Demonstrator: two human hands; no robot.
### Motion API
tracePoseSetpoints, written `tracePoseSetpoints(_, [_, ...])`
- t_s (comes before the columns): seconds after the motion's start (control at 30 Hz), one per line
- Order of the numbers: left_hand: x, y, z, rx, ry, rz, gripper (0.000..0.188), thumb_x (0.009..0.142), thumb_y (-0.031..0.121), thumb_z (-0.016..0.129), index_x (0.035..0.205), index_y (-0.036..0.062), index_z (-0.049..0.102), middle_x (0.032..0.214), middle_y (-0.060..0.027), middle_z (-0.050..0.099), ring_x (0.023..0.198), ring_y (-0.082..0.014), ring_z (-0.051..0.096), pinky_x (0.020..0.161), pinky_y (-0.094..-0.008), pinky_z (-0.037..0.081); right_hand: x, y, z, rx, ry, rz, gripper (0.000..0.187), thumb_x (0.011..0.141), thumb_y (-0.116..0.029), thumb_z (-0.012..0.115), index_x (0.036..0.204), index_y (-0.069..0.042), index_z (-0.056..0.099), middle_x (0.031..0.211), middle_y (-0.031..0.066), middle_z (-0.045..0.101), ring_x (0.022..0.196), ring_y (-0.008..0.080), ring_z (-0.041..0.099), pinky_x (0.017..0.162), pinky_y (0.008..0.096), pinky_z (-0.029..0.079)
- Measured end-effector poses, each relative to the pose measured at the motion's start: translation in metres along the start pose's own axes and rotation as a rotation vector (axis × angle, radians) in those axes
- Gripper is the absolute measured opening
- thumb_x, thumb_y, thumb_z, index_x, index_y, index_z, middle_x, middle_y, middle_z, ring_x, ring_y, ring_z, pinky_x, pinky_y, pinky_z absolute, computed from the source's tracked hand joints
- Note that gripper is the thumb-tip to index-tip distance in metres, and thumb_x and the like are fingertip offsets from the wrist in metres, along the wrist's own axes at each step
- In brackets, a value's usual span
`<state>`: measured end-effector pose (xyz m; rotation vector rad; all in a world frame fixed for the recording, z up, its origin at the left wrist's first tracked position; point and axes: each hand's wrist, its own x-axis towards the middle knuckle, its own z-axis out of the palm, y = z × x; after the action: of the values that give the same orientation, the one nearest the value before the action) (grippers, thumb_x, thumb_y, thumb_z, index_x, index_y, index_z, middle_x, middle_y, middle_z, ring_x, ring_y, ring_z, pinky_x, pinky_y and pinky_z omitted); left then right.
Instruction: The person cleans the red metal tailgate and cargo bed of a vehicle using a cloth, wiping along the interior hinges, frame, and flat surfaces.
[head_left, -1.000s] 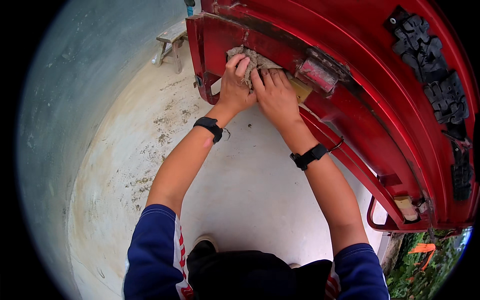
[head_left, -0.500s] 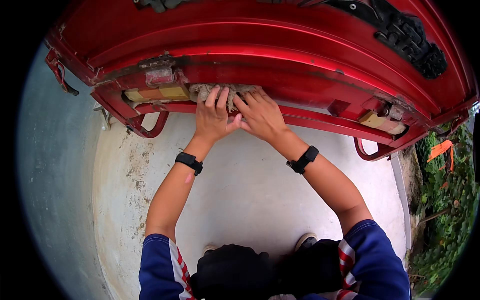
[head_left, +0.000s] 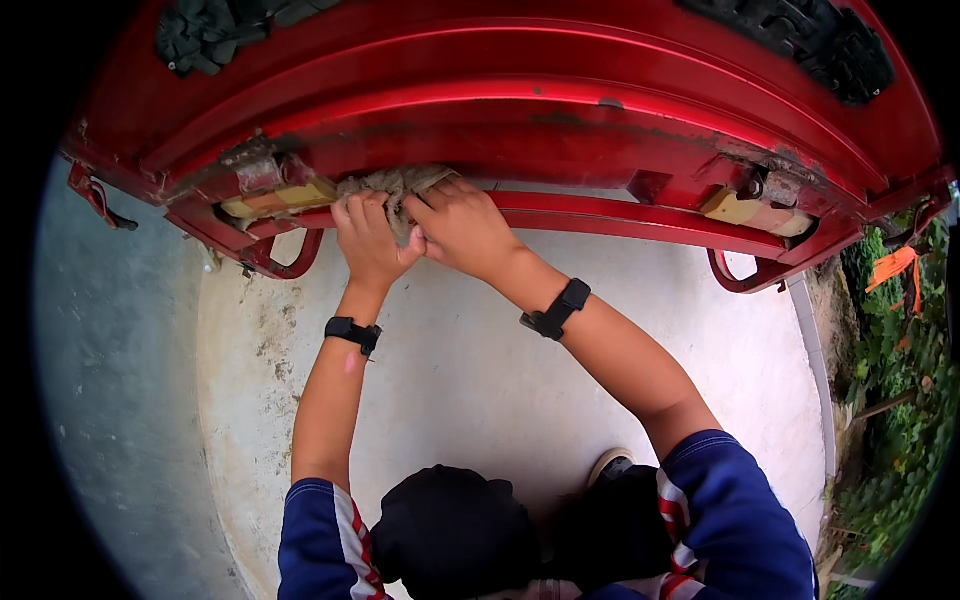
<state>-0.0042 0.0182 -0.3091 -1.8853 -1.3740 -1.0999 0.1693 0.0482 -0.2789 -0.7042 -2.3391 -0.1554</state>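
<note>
Against the red panel [head_left: 540, 152], gray rag [head_left: 396, 183] lies bunched, long axis roughly left-right, just beyond the knuckles; left hand [head_left: 372, 238] and right hand [head_left: 468, 232] both have fingers closed on it, neither clearly nearer.

the crumpled, rough grey-beige cloth [head_left: 400, 190] is the palest thing in the grip. above it, the wide, ridged, glossy red metal panel [head_left: 500, 60] has brown-black grime patches along its seam. just left of the grip, a flat rectangular strip [head_left: 285, 200] shows dull yellow and tan bands; well to the right, a second oblong strip [head_left: 745, 212] pairs yellow with pale orange. below the grip, the narrow wristbands [head_left: 352, 335] are black, and the short navy fabric sleeves [head_left: 740, 500] carry white panels with red stripes. beneath, the smooth off-white floor [head_left: 480, 400] is speckled brown toward the left.
</note>
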Motion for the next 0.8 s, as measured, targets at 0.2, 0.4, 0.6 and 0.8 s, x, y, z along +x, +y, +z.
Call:
tracePoseSetpoints(0.2, [0.029, 0.017, -0.016, -0.21, -0.104, 0.21, 0.045, 0.081, 0.027, 0.063, 0.116, -0.0004, 0.057, 0.114, -0.018, 0.054, 0.1, -0.037, 0.051, 0.085, -0.0464, 0.046, -0.014, 0.013, -0.026, -0.118, 0.292, 0.0, 0.049, 0.077, -0.035, 0.066, 0.116, -0.006, 0.062, 0.099, 0.0092, 0.067, 0.1, 0.0265, 0.062, 0.099, 0.0404, 0.046])
tracePoseSetpoints(0.4, [0.037, 0.049, 0.009, -0.183, -0.048, 0.075, 0.052, 0.089, 0.025, 0.057, 0.132, -0.0038, 0.048, 0.13, -0.0239, 0.046, 0.112, -0.0421, 0.047, 0.1, -0.0516, 0.037, -0.024, 0.029, -0.048, -0.135, 0.17, 0.121, 0.052, 0.077, -0.039, 0.065, 0.117, -0.005, 0.064, 0.104, 0.0088, 0.068, 0.107, 0.0243, 0.061, 0.11, 0.0382, 0.039])
tracePoseSetpoints(0.6, [0.027, 0.076, 0.023, -0.146, -0.16, 0.128, 0.058, 0.073, 0.021, 0.069, 0.125, 0.0011, 0.054, 0.126, -0.0175, 0.05, 0.109, -0.0401, 0.049, 0.089, -0.0482, 0.046, -0.061, 0.039, -0.061, -0.239, 0.129, 0.138, 0.05, 0.083, -0.039, 0.061, 0.123, -0.007, 0.064, 0.105, 0.0088, 0.069, 0.106, 0.0234, 0.062, 0.11, 0.0385, 0.04])
tracePoseSetpoints(0.8, [0.054, 0.1, 0.015, -0.281, -0.306, 0.205, 0.062, 0.068, 0.023, 0.074, 0.123, 0.0027, 0.054, 0.125, -0.0164, 0.05, 0.107, -0.0397, 0.05, 0.085, -0.0462, 0.05, -0.091, 0.045, -0.073, -0.21, 0.191, 0.221, 0.055, 0.086, -0.039, 0.059, 0.129, -0.004, 0.06, 0.109, 0.0136, 0.068, 0.108, 0.0279, 0.062, 0.111, 0.0406, 0.039])
